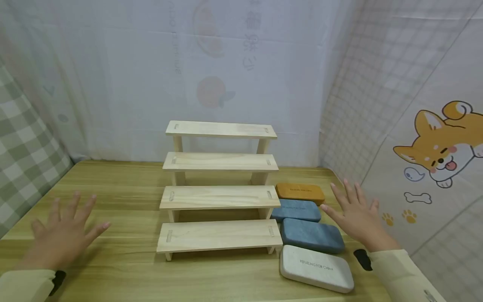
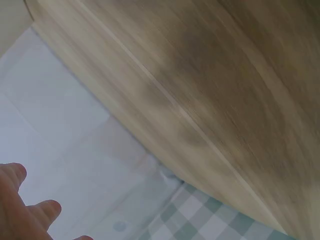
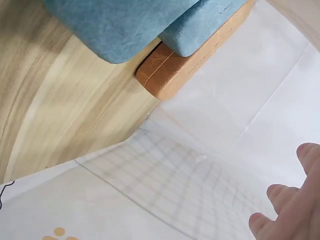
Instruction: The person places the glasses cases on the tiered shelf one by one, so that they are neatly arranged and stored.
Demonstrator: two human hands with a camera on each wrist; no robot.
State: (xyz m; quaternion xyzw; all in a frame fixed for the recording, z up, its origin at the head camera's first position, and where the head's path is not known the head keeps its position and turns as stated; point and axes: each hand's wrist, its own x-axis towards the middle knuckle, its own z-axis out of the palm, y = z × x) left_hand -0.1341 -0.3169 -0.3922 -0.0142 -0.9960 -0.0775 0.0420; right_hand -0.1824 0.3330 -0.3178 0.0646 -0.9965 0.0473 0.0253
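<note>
My left hand (image 1: 62, 235) is spread with straight fingers over the left part of the table and holds nothing. On the other side, my right hand (image 1: 358, 216) is spread too, just right of a row of glasses cases. That row has an orange case (image 1: 299, 192), a blue case (image 1: 296, 210), a second blue case (image 1: 312, 236) and a white case (image 1: 317, 268) nearest me. Between the hands stands a pale wooden step rack (image 1: 220, 197) with several shelves. In the right wrist view, the orange case (image 3: 165, 70) and both blue cases show beyond the fingers.
The wood-grain table (image 1: 124, 272) carries everything. A white curtain (image 1: 151, 84) hangs behind it, a green checked cloth (image 1: 26, 159) at the left, and a white sheet with a cartoon dog (image 1: 445, 147) at the right.
</note>
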